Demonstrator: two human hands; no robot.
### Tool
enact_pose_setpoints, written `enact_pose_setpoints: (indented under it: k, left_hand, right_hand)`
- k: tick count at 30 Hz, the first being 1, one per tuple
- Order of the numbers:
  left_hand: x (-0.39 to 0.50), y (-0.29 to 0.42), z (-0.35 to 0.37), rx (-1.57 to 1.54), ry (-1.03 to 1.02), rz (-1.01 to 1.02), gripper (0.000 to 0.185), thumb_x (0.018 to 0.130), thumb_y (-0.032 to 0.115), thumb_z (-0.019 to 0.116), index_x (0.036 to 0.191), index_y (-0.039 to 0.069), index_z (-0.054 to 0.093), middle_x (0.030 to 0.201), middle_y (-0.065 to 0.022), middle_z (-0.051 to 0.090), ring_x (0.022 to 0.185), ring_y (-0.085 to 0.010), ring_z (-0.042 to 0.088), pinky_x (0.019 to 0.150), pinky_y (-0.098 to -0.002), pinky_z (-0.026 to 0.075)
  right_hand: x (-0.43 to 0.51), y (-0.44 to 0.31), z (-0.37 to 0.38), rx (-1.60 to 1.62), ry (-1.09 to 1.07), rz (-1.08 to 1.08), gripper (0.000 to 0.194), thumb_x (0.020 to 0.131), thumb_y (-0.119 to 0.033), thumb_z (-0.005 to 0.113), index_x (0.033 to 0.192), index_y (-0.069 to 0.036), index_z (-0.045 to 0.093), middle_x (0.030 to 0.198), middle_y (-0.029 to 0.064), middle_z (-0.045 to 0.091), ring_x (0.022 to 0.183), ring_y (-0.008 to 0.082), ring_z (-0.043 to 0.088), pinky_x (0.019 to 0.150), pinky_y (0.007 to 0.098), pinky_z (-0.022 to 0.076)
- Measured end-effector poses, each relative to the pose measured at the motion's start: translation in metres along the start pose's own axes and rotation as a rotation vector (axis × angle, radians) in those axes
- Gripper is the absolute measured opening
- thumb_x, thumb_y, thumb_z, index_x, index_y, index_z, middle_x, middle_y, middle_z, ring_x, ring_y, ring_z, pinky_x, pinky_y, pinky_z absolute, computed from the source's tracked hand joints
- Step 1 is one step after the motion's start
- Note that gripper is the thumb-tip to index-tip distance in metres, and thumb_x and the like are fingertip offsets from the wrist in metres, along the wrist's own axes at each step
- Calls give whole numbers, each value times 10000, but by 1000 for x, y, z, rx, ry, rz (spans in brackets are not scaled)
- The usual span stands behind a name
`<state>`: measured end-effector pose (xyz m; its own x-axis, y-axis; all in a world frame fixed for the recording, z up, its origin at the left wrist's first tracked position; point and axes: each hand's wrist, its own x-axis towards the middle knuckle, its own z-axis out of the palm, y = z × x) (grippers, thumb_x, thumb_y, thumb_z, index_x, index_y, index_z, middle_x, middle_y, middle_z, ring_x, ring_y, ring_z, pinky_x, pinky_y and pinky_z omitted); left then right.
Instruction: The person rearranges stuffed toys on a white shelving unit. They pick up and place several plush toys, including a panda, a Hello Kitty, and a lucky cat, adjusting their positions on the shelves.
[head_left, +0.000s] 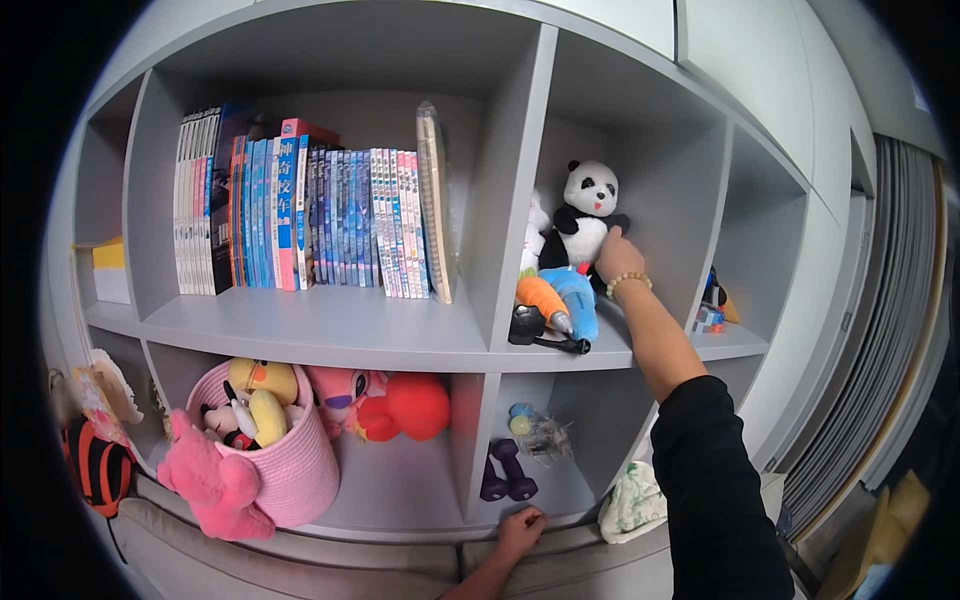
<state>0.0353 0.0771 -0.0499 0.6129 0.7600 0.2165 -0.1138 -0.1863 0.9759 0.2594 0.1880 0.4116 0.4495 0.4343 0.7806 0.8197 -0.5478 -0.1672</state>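
Note:
A black-and-white panda plush toy sits upright in the upper right compartment. At its side, by one black arm, is my right hand, a beaded bracelet around the wrist. Its back faces me, so whether the fingers grip the panda is hidden. In front of the panda lie an orange carrot-shaped plush and a blue plush toy. A white plush is partly hidden by the divider. My left hand, fingers curled with nothing visible in them, rests low by the lower shelf edge and sofa back.
Upright books fill much of the wide upper compartment. Below stand a pink woven basket of plush toys, a red plush and purple dumbbells. A black device lies at the shelf edge. The sofa back runs along the front.

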Motion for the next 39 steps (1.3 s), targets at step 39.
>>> enact_pose_setpoints:
  k: [39]
  left_hand:
    - [11,-22,2,-232,-71,-31,182,901,223,654,883,41,665,648,-25,627,549,-98,597,539,-266,473]
  right_hand:
    - [15,12,22,930,-593,89,698,781,-602,715,1094,19,659,1039,117,665,864,194,643,762,337,531]
